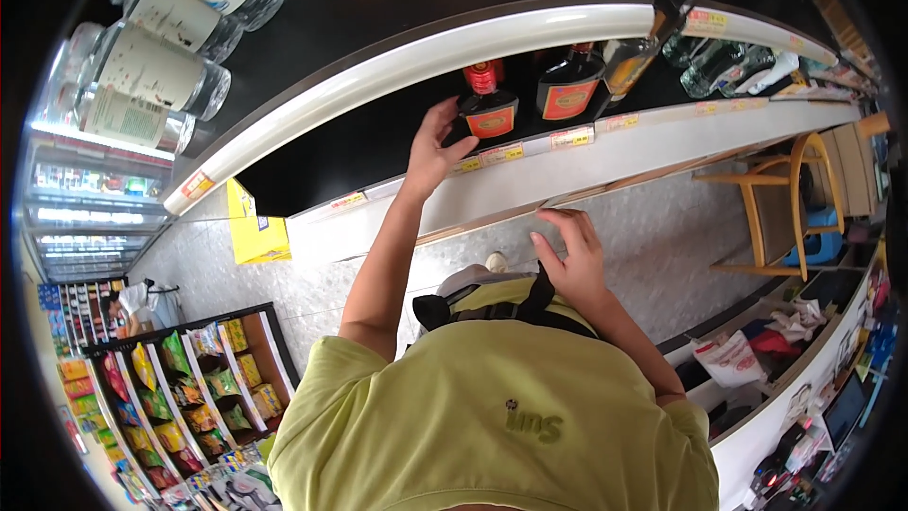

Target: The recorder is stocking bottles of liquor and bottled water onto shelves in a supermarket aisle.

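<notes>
One half-curled left hand point(431, 153) of ours meets the bottle point(490, 104) by the shelf's point(326, 166) front edge, grip unclear; the label point(491, 123) faces outward, presumably for display. Our right hand point(578, 262) is loosely open, empty.

cannot tell whether touching or just beside the dark red-necked bottle point(491, 121) with the left hand point(436, 146); cannot see the top of the next bottle point(569, 85), tucked behind the white shelf edge point(530, 30). cannot read the price tags point(570, 138), too small and blurred. lose part of the green shirt point(473, 397) at the bottom edge; barely make out the distant person point(137, 299), partly behind the snack rack point(257, 343).
</notes>
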Tool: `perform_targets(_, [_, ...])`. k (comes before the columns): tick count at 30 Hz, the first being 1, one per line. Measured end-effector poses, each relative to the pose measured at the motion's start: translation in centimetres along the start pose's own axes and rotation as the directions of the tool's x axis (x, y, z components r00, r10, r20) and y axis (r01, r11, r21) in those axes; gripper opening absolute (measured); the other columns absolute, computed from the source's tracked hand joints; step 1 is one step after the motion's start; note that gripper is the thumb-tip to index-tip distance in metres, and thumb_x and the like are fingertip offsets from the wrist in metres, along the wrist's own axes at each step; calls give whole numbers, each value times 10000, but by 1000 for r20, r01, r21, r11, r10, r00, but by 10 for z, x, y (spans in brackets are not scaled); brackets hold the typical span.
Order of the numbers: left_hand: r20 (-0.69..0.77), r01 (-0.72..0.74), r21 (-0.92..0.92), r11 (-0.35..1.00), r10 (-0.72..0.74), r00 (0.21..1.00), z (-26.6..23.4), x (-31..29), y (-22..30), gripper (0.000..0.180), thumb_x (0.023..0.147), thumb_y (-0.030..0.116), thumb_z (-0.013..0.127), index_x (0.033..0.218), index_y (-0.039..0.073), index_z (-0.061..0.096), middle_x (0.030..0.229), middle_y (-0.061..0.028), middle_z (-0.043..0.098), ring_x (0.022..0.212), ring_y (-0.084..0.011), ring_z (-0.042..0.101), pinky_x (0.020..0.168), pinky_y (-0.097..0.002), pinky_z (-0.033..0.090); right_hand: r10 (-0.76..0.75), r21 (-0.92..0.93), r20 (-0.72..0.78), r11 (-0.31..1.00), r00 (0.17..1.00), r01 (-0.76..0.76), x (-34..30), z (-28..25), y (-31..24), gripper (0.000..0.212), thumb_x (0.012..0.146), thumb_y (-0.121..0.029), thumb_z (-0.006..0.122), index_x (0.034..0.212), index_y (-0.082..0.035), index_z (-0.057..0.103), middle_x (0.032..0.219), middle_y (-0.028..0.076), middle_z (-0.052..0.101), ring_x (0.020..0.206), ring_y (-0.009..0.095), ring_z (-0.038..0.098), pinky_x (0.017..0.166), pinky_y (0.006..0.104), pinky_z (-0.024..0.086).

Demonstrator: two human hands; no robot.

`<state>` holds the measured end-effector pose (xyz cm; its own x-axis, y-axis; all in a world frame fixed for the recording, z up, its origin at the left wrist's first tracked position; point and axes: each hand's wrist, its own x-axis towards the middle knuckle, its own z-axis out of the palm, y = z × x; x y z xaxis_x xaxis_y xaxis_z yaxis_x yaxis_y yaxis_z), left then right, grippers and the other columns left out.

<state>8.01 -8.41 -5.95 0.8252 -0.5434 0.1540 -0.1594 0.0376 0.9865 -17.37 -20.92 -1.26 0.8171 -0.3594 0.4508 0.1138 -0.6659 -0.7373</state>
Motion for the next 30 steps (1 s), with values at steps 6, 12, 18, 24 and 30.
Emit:
perform_targets(6, [135, 112, 116, 987, -128, 983, 12, 18, -17, 525, 828, 32, 801, 1291, 10, 555, 1167, -92, 688, 1062, -148, 645, 959, -312, 517, -14, 10, 39, 1000, 999, 14, 0, 4, -5, 298, 857, -82, 720, 1136, -25, 635, 1113, 134, 679, 1015, 337, 631, 877, 419, 512])
perform_targets(12, [42, -5, 192, 981, -4, 999, 19, 25, -19, 481, 750, 181, 878, 1098, -38, 629, 1040, -182, 730, 941, -220, 707, 833, -339, 538, 21, -23, 39, 1000, 999, -20, -6, -1, -1, 294, 856, -72, 724, 1132, -20, 634, 1094, 133, 685, 1000, 334, 632, 869, 418, 512])
perform_targets(18, [9, 48, 271, 961, -53, 999, 25, 42, -9, 512, 752, 220, 877, 1114, -38, 622, 1061, -200, 725, 1005, -283, 710, 882, -357, 541, 52, -26, 46, 998, 998, -50, -9, -1, -2, 288, 853, -69, 728, 1119, -16, 634, 1090, 138, 687, 998, 335, 634, 869, 413, 511])
perform_targets(24, [5, 64, 316, 947, -69, 998, 26, 47, -4, 530, 777, 180, 852, 1200, -35, 614, 1117, -183, 720, 1047, -279, 697, 927, -365, 537, -5, -30, 55, 1000, 998, 7, 6, -10, -13, 287, 850, -59, 724, 1118, -17, 632, 1100, 135, 691, 999, 334, 640, 873, 411, 511])
perform_targets(30, [-11, 103, 322, 941, -105, 994, 24, 48, -6, 646, 762, 249, 866, 1235, -91, 588, 1159, -250, 686, 1090, -348, 677, 951, -378, 521, -222, -29, 35, 974, 974, 223, 66, -43, -57, 289, 834, -52, 729, 1105, -11, 638, 1129, 146, 695, 1024, 336, 643, 904, 419, 501])
